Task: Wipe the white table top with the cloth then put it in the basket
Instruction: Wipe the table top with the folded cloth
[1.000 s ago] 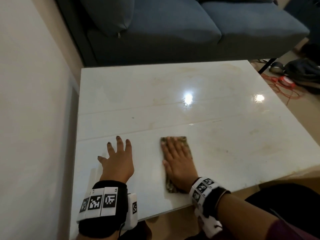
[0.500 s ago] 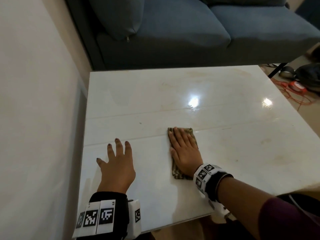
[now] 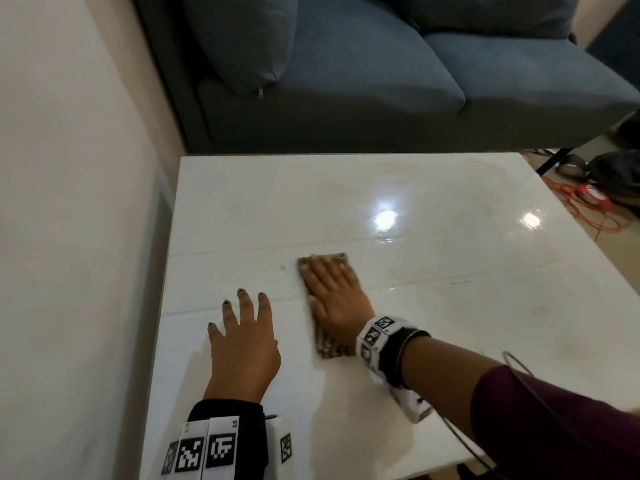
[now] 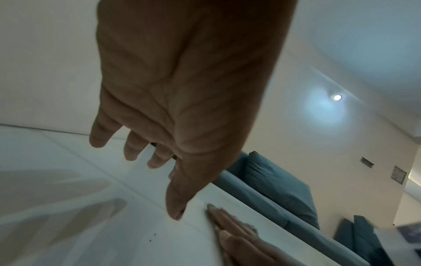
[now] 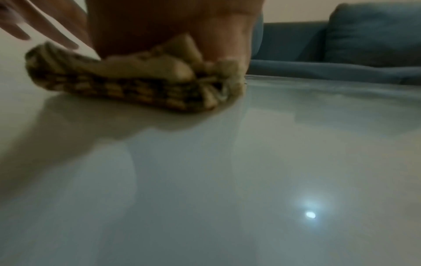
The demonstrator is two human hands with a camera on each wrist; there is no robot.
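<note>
We log: our right hand (image 3: 337,299), fingers together, flat on the folded brown patterned woven cloth (image 3: 330,346); left hand (image 3: 242,344), fingers spread, on the glossy white table top (image 3: 450,271).

We can't see most of the cloth (image 3: 331,348); the right hand (image 3: 337,299) lies flat over it. Our right wrist view is blurred, its hand cropped at the top. The sofa (image 3: 381,81) runs off frame.
</note>
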